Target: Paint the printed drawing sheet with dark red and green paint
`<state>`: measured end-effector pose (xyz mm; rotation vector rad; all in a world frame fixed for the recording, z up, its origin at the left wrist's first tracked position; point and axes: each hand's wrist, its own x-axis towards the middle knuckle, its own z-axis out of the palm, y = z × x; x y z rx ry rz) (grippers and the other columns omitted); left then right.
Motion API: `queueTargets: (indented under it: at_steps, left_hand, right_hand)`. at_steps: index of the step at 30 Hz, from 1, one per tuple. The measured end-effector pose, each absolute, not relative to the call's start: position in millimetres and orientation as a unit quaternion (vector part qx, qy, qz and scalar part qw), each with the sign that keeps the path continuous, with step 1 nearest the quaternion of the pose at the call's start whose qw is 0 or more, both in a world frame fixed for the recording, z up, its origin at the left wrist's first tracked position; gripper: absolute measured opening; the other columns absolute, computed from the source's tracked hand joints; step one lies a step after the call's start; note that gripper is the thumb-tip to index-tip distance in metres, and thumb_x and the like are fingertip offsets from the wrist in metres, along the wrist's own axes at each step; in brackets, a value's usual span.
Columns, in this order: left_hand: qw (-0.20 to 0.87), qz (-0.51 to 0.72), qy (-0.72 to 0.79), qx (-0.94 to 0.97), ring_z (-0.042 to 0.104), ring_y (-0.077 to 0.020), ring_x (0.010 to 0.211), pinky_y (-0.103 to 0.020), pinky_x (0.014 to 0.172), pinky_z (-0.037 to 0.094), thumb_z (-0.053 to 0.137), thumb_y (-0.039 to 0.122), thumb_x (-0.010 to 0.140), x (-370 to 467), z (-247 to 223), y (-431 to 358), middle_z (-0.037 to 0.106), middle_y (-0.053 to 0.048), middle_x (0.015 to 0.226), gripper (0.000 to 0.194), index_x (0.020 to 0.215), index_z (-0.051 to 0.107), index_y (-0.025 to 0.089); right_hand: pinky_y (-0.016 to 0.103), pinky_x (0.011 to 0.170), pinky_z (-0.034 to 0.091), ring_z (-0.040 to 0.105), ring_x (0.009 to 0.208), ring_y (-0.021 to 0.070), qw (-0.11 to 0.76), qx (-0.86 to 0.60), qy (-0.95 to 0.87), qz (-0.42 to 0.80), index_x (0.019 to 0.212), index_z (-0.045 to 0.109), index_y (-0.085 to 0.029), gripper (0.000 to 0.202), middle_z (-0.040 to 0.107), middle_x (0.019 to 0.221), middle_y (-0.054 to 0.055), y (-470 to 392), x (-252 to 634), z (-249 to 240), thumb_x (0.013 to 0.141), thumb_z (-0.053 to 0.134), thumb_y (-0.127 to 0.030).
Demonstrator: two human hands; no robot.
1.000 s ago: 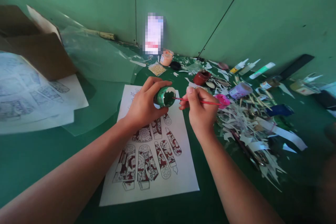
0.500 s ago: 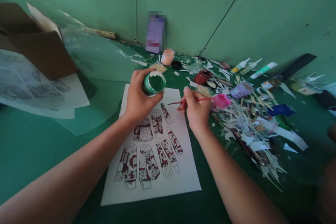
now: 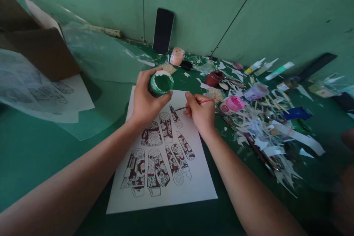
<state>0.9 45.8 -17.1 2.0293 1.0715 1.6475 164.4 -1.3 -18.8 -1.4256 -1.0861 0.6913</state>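
Observation:
My left hand [image 3: 146, 97] is wrapped round an open jar of green paint [image 3: 160, 83], held tilted above the top of a white paper sheet [image 3: 190, 184]. The sheet bears printed outline shapes, many partly filled with dark red. Pinched in my right hand [image 3: 201, 112] is a thin red paintbrush [image 3: 206, 100]. Its dark tip points left, close to the narrow printed shape [image 3: 176, 117] at the sheet's upper right; I cannot tell whether it touches the paper.
A phone [image 3: 163, 30] leans on the green wall. Right of the sheet stand a dark red paint jar [image 3: 214, 77], a pink one [image 3: 232, 105] and a purple one [image 3: 256, 92], among heaped paper scraps [image 3: 265, 132]. A cardboard box [image 3: 41, 51] and printed sheets lie left.
My right hand has moved slightly left and down, bringing the brush tip nearer the narrow shape. My left hand keeps the green jar in about the same place.

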Motion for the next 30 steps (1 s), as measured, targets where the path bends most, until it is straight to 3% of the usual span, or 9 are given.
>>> queueTargets:
  at_steps: [14,23,30]
  left_hand:
    - [0.175,0.583,0.361,0.706,0.061,-0.0251,0.112,-0.042,0.100,0.052,0.074,0.014,0.067,3.2,-16.0,41.7,0.063,-0.005,0.115,0.052,0.116,0.059,0.022]
    - [0.183,0.580,0.373,0.701,0.061,-0.0244,0.111,-0.042,0.100,0.052,0.073,0.016,0.069,2.0,-16.9,42.5,0.062,-0.005,0.116,0.052,0.118,0.058,0.022]
    - [0.188,0.579,0.376,0.699,0.061,-0.0252,0.112,-0.042,0.100,0.053,0.073,0.014,0.068,1.9,-16.1,42.3,0.062,-0.005,0.116,0.053,0.119,0.058,0.021]
  right_hand:
    - [0.017,0.035,0.032,0.045,0.031,0.0051,0.558,-0.616,-0.473,0.292,0.050,0.052,-0.020,0.039,0.050,0.036,-0.007,-2.7,163.6,-18.0,0.084,0.064,-0.037]
    - [0.020,0.040,0.037,0.048,0.035,0.0060,0.581,-0.588,-0.477,0.298,0.050,0.053,-0.021,0.043,0.051,0.040,-0.006,-1.9,165.8,-18.7,0.083,0.065,-0.045]
    - [0.020,0.041,0.036,0.046,0.036,0.0059,0.567,-0.607,-0.468,0.303,0.048,0.054,-0.020,0.040,0.051,0.038,-0.006,-3.6,163.4,-15.9,0.083,0.065,-0.036]
